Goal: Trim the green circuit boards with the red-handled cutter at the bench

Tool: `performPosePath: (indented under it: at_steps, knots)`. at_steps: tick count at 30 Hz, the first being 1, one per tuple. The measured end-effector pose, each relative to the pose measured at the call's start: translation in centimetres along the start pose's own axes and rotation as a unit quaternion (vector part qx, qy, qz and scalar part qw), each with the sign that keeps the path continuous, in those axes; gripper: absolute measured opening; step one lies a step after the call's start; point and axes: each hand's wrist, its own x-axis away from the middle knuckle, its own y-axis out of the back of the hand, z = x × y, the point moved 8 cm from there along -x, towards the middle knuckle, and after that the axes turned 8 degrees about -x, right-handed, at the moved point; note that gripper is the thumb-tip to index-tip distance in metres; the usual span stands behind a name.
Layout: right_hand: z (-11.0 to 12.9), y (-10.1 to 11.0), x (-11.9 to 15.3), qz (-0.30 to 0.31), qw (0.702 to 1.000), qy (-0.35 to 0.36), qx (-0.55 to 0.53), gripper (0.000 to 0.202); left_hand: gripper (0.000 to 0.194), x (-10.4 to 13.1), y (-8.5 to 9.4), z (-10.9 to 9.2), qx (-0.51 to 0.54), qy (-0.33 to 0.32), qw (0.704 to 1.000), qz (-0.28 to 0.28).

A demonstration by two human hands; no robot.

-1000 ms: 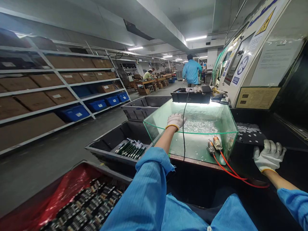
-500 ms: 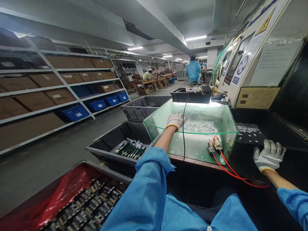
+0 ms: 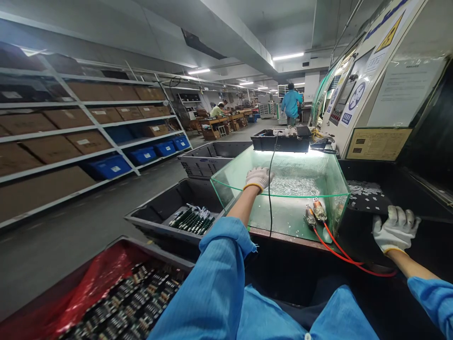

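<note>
My left hand [image 3: 257,179], in a white knit glove with a yellow cuff, rests on the front rim of a glass-walled box [image 3: 300,222]. Its fingers lie forward over the rim, holding nothing that I can see. A black cable [image 3: 271,203] hangs just beside it. Small pale bits [image 3: 295,185] lie scattered on the lit floor of the box. Two air guns [image 3: 314,212] with red hoses [image 3: 339,255] are at its front right corner. My right hand [image 3: 397,230], gloved too, lies with fingers apart on the edge of a black surface [image 3: 368,203] bearing white flakes.
A grey crate [image 3: 141,215] with upright green circuit boards [image 3: 193,219] stands left of the box. Nearer is a bin of dark circuit boards [image 3: 130,302] with red plastic [image 3: 95,288]. A large machine [image 3: 382,71] is at right, shelving [image 3: 85,101] at left. A person [image 3: 291,104] is in the aisle.
The person in blue in the aisle has moved farther off and slightly to the right. Both my hands stay where they were.
</note>
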Motion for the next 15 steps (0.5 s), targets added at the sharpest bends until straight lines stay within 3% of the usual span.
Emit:
performPosePath:
  at_steps: [15]
  knots:
    - [-0.32,-0.34,0.08,0.020,1.000,-0.013,-0.004,0.070,0.067,-0.24,-0.13,0.09,0.003,0.000,1.000,-0.001]
